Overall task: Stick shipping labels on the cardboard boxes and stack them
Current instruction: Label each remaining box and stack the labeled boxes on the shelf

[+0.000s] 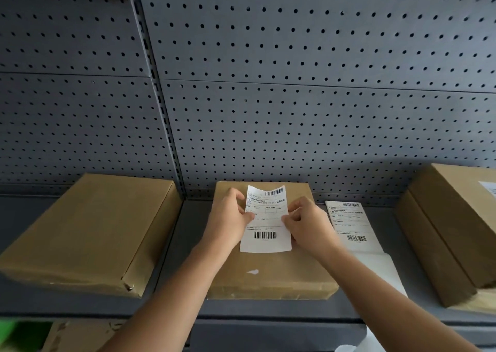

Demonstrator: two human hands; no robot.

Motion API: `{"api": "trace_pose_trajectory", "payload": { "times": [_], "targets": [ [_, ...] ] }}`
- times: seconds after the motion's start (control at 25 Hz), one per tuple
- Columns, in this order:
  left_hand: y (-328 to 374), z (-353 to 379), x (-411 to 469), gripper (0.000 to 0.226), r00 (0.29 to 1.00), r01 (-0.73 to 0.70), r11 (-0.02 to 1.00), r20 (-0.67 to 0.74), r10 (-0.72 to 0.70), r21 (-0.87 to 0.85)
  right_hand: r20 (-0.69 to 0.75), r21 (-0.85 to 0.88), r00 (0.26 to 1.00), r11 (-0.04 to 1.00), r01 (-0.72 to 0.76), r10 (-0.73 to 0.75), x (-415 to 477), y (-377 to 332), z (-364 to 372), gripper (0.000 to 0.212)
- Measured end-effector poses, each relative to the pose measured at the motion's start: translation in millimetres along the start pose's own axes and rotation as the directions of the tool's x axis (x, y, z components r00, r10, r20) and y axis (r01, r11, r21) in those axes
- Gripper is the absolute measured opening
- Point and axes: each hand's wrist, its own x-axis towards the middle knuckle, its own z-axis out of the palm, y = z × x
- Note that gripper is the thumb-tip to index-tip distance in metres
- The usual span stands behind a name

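Note:
A flat cardboard box (268,274) lies in the middle of the grey shelf (177,247). A white shipping label (265,241) with barcodes lies over its top; the label's upper end curls up off the cardboard. My left hand (228,217) pinches the label's left edge and my right hand (306,223) pinches its right edge, both around mid-height. To the right, more labels (349,225) lie on the shelf on a strip of white backing paper. A small white scrap (252,272) sits on the box below the label.
An unlabelled cardboard box (88,231) rests at the left. At the right stand two stacked boxes (451,228), the upper one bearing a label (489,188). A grey pegboard wall (295,83) backs the shelf. Below the shelf edge another cardboard piece (80,335) shows.

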Motion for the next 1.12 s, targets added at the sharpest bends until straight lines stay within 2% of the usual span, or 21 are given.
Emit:
{"api": "trace_pose_trajectory", "payload": {
  "times": [0.2, 0.48, 0.64, 0.72, 0.76, 0.88, 1.0, 1.12],
  "targets": [
    [2.5, 3.1, 2.0, 0.039, 1.000, -0.013, 0.996, 0.004, 0.013, 0.088, 0.012, -0.078, 0.999, 0.996, 0.031, -0.030, 2.1, -0.7, 1.3, 0.020],
    [3.0, 3.3, 1.3, 0.042, 1.000, -0.007, 0.992, -0.002, 0.007, 0.122, 0.022, -0.092, 0.999, 0.995, 0.049, -0.047, 3.2, -0.3, 1.9, 0.020],
    [3.7, 0.9, 0.7, 0.043, 1.000, -0.017, 0.987, -0.001, 0.018, 0.159, 0.053, -0.207, 0.997, 0.976, 0.062, -0.052, 6.7, -1.2, 2.5, 0.020],
    [1.2, -0.8, -0.9, 0.046, 0.996, -0.086, 0.967, -0.014, 0.092, 0.239, 0.068, -0.307, 0.997, 0.950, 0.062, -0.043, 6.6, -1.5, 1.3, 0.021],
    [-1.2, -0.7, -1.9, 0.047, 0.985, -0.160, 0.941, -0.016, 0.173, 0.298, 0.066, -0.360, 0.996, 0.930, 0.074, -0.054, 5.6, -1.8, 0.6, 0.022],
    [-7.6, 0.6, -3.4, 0.049, 0.914, -0.387, 0.828, 0.050, 0.403, 0.405, -0.001, -0.493, 0.969, 0.843, 0.215, -0.247, 1.5, 0.3, 3.9, 0.029],
    [-9.8, 0.2, 3.7, 0.054, 0.883, -0.469, 0.766, 0.205, 0.423, 0.440, 0.047, -0.554, 0.899, 0.738, 0.386, -0.435, 4.1, -0.3, 14.9, 0.038],
    [-11.2, 0.8, 10.4, 0.056, 0.861, -0.506, 0.717, 0.330, 0.387, 0.480, 0.191, -0.534, 0.878, 0.704, 0.468, -0.439, 10.3, -5.0, 27.8, 0.049]
  ]
}}
